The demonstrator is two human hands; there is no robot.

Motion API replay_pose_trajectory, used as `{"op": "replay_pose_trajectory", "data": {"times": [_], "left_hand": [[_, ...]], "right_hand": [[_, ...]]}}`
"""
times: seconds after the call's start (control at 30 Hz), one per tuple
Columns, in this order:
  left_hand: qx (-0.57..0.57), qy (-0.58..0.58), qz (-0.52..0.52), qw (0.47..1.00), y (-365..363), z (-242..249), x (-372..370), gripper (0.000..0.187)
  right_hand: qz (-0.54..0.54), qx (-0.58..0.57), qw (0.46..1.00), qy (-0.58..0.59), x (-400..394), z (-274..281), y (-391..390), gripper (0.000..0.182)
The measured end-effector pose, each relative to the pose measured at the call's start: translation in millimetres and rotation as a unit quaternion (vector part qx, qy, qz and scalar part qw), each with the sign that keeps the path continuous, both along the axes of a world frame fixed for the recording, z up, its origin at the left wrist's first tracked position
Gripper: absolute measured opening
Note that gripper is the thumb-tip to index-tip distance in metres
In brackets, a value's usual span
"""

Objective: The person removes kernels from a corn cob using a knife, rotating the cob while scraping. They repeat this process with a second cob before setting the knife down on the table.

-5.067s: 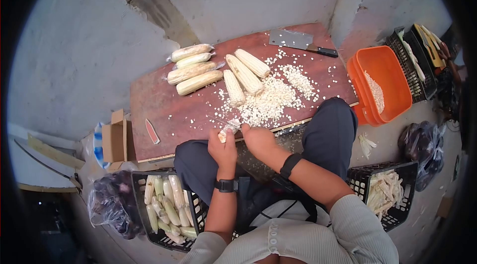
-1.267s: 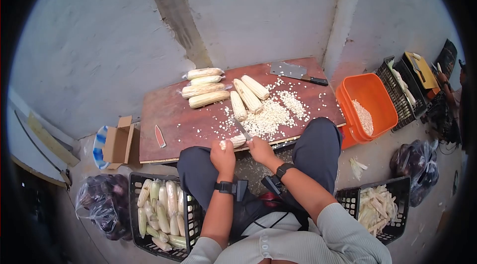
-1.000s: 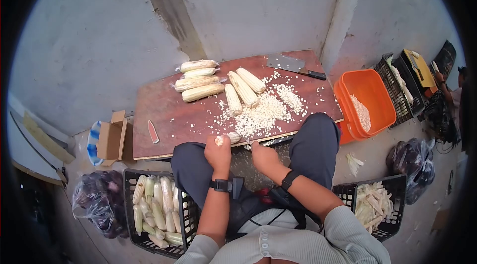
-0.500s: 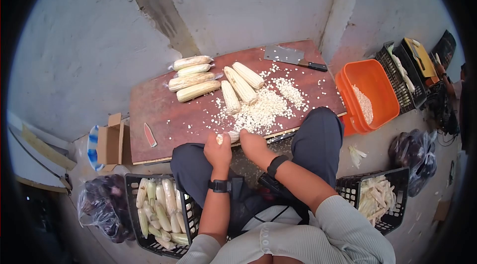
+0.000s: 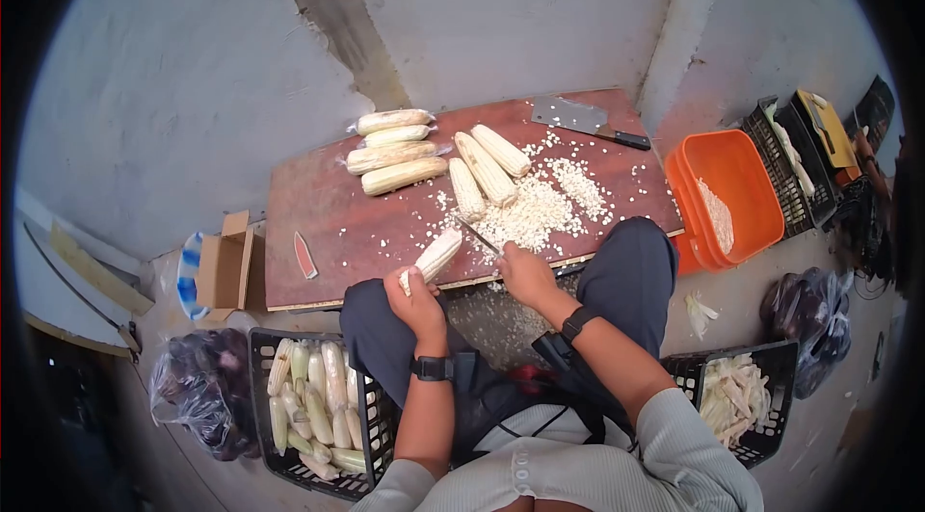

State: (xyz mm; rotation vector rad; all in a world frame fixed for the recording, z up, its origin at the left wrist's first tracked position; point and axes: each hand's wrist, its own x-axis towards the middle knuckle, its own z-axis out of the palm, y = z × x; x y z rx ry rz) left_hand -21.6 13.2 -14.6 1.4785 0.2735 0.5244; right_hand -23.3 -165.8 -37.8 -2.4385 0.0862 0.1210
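Note:
My left hand (image 5: 416, 302) is closed around the lower end of a pale corn cob (image 5: 438, 256), which tilts up toward the right at the table's front edge. In my right hand (image 5: 525, 273) is a knife (image 5: 479, 237), its thin blade pointing up and left, apart from the cob. Beyond the blade lies a pile of loose white corn kernels (image 5: 530, 213) on the reddish table (image 5: 328, 223). Three pale corn ears (image 5: 487, 168) rest against the pile. Several more ears (image 5: 405, 175), some in clear wrap, are stacked at the back left.
A cleaver (image 5: 568, 114) lies at the back right. An orange bucket (image 5: 682, 183) holding kernels stands right of the table. Black crates flank my legs: the left crate (image 5: 371, 416) holds corn ears, the right crate (image 5: 792, 396) pale scraps. A red-and-white blade-shaped piece (image 5: 304, 255) lies front left.
My hands have moved apart. The cob has lifted and now tilts up in my left hand, and the knife blade has come into view in my right. The camera view has shifted slightly.

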Motion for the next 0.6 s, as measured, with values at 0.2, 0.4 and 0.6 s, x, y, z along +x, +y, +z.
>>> {"op": "replay_pose_trajectory", "data": {"times": [0.2, 0.4, 0.6], "left_hand": [[0.001, -0.045, -0.026, 0.999, -5, -3, 2, 0.018], [-0.005, -0.048, -0.045, 0.998, -7, -2, 1, 0.02], [0.091, -0.063, -0.042, 0.993, -7, -9, 7, 0.027]], "right_hand": [[0.089, 0.029, 0.995, -0.02, -21, -21, 25, 0.025], [-0.01, -0.077, 0.997, -0.004, -12, -16, -2, 0.025], [-0.011, -0.121, 0.992, -0.028, -1, -16, -49, 0.026]]}}
